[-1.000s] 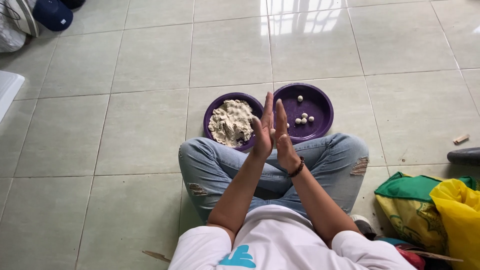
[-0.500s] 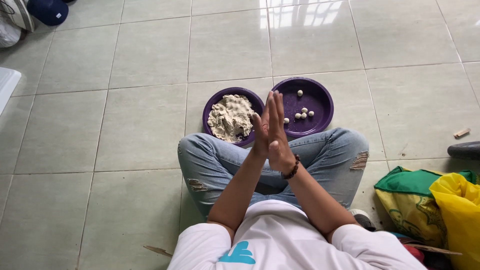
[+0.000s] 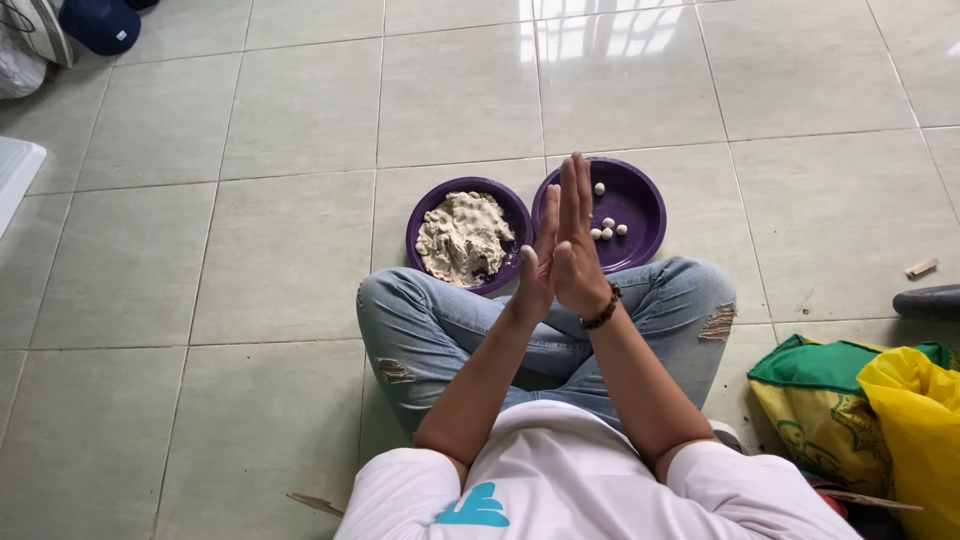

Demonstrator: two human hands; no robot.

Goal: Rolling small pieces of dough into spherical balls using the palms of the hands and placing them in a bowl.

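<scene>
A: Hands? Position, state.

B: Left hand (image 3: 537, 272) and right hand (image 3: 577, 245) pressed palm to palm, fingers straight, raised above the knees. Whether anything sits between the palms, I cannot tell; the contact hides it. Beaded bracelet (image 3: 603, 309) on the right wrist.

A: Landmark?

B: The purple dough bowl (image 3: 420, 225), on the tiled floor (image 3: 250, 250) just ahead of the crossed legs in torn jeans (image 3: 420, 325). It holds a pale lump of dough (image 3: 462, 238). Touching its right side: a second purple plate (image 3: 645, 195) with a few small dough balls (image 3: 607, 229). The hands hover just right of the bowl, over the plate's near edge.

A: Risks?

B: My judgement only. If the palms part carelessly, a small piece could drop onto the floor or the jeans. A knee shifting forward could nudge the bowl and plate, since both sit close against the shins.

A: Surroundings?

B: Well right of the bowl: green-and-yellow sack (image 3: 815, 405), yellow plastic bag (image 3: 915, 420). Far left and beyond it: a dark blue cap (image 3: 100, 22). Nothing lies between hands and bowl.
</scene>
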